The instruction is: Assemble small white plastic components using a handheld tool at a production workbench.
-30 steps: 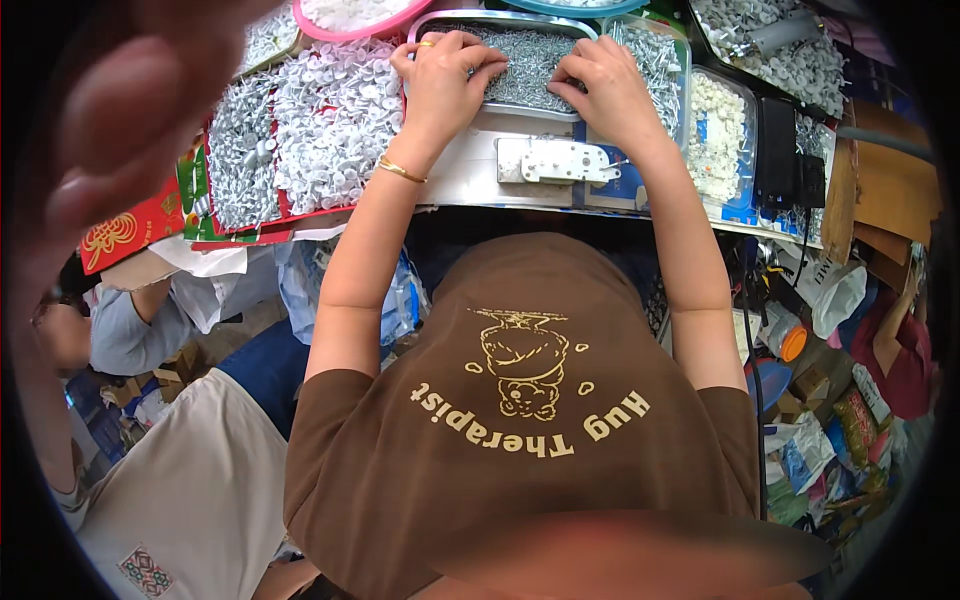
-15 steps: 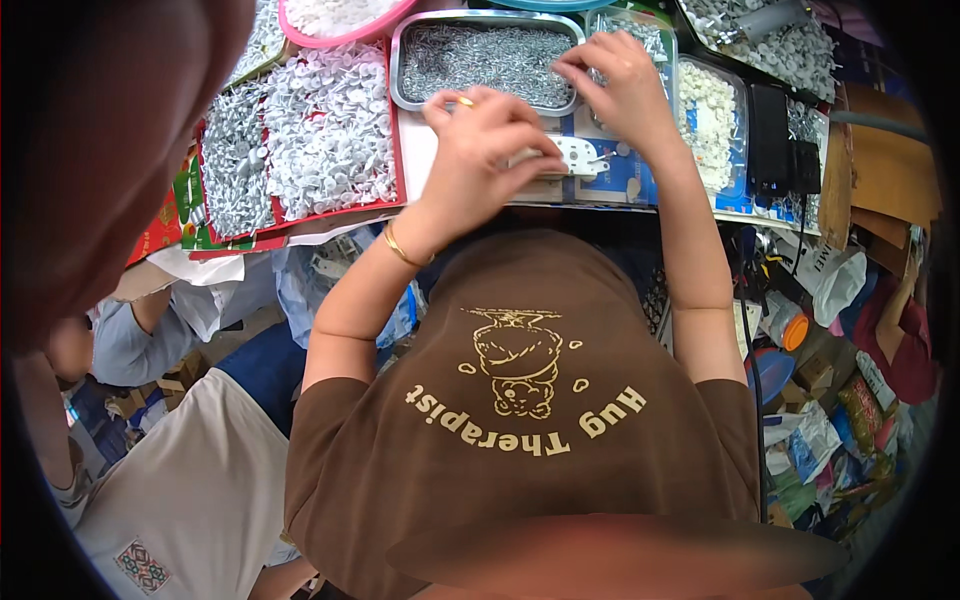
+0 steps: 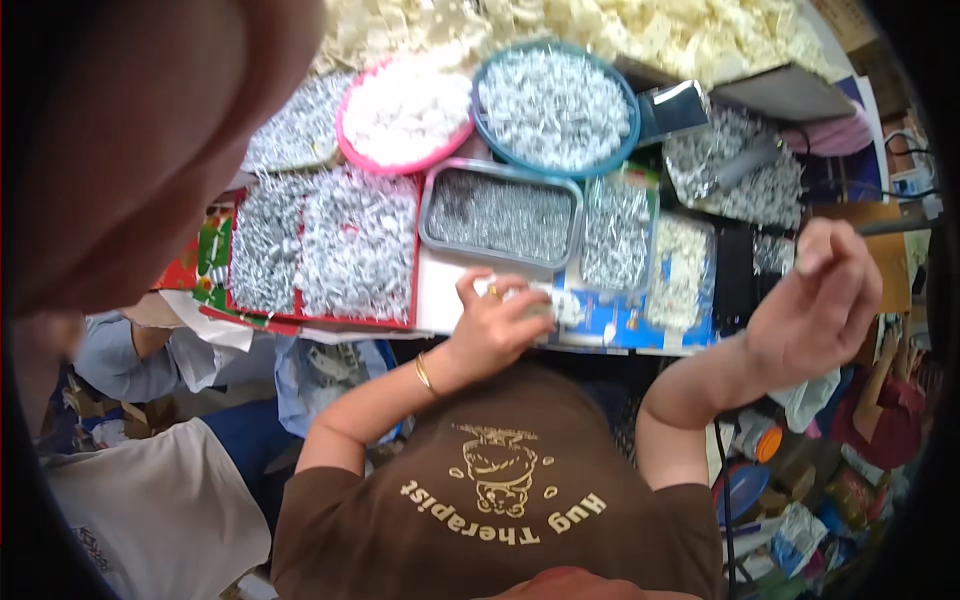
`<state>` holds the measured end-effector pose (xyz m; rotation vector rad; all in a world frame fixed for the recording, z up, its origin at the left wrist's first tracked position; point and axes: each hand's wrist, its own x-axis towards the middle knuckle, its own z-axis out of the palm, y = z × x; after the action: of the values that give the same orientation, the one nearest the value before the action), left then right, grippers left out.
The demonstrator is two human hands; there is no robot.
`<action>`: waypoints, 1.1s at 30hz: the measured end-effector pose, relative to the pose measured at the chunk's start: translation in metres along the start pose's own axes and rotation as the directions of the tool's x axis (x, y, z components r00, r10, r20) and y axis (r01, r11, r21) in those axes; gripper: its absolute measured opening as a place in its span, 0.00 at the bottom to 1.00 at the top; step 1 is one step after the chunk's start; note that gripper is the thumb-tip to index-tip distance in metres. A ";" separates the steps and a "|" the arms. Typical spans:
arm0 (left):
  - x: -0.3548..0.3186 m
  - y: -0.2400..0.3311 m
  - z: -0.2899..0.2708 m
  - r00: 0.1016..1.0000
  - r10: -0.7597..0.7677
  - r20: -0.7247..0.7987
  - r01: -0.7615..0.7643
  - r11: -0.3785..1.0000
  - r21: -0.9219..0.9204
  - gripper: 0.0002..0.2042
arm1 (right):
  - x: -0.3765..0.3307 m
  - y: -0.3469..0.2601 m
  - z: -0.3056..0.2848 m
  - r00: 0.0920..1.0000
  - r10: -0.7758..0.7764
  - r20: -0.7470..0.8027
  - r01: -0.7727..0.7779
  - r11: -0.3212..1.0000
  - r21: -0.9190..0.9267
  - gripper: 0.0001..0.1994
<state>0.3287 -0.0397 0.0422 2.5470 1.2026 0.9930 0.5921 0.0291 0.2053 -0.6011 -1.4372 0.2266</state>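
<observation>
My left hand (image 3: 502, 325) rests at the table's front edge, its fingers bent around a small white piece (image 3: 568, 308) that lies partly under them; blur hides its details. A gold ring and a gold bangle are on that hand and wrist. Raised at the right, past the row of containers, is my right hand (image 3: 822, 305). Its fingers are folded in, somewhat smeared, and anything between them cannot be made out. Just beyond my left hand stands a metal tray (image 3: 505, 259) of tiny silver metal pieces.
A red-edged box (image 3: 414, 250) holds white clips and silver nails. Behind are a pink basin (image 3: 345, 125) and a teal basin (image 3: 633, 120) of small parts. Clear tubs, a black device (image 3: 734, 275) and a grey rod (image 3: 895, 222) stand right. Another person's grey-clad body (image 3: 170, 500) is at left.
My right hand has swung from the tray and clear tub out to the right and nearer. My left hand stays by the white piece. The view has shifted, showing more of the table's far side.
</observation>
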 end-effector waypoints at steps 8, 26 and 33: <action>-0.006 0.007 0.002 1.000 -0.026 0.007 0.026 1.000 -0.013 0.07 | -0.012 -0.011 0.002 0.995 0.087 0.053 -0.083 0.994 -0.068 0.09; -0.008 0.015 -0.013 0.993 -0.066 -0.093 0.072 0.995 0.062 0.19 | -0.009 -0.008 -0.031 0.991 0.118 -0.056 -0.125 0.983 -0.133 0.09; 0.030 -0.013 -0.048 0.936 -0.235 -0.261 0.245 0.969 0.008 0.14 | -0.010 -0.002 -0.032 0.984 0.125 0.130 -0.104 0.982 -0.159 0.13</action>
<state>0.3037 -0.0155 0.0888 2.2753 1.5719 1.2793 0.6213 0.0149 0.1975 -0.8068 -1.5663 0.2560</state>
